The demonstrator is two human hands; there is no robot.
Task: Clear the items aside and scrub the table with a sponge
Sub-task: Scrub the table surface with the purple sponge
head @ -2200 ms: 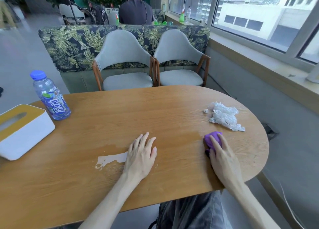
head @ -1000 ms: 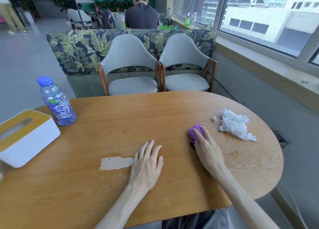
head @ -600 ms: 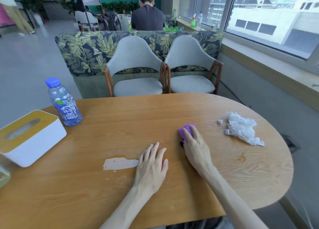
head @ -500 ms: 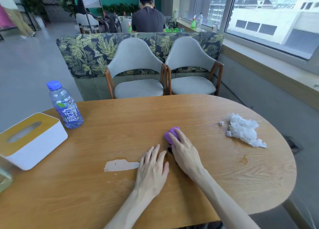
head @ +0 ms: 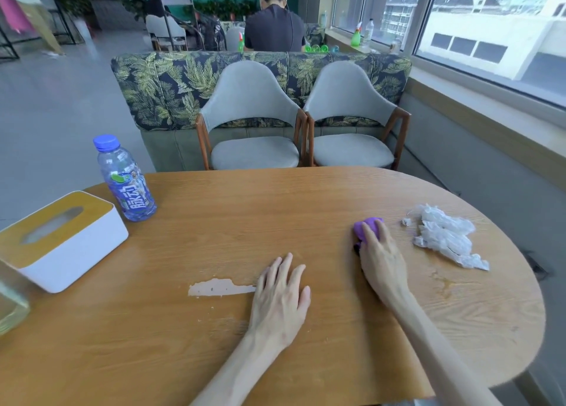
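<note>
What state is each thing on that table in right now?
Sponge: pressed under right hand.
Left hand: flat on table, empty.
Bottle: upright, capped.
Tissue box: lid on.
Crumpled plastic: loose beside the sponge.

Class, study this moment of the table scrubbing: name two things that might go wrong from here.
1. The right hand scrubs with the purple sponge close to the crumpled white plastic wrap; a wider stroke could sweep it off the table.
2. The chipped patch by the left hand might flake further if scrubbed.
</note>
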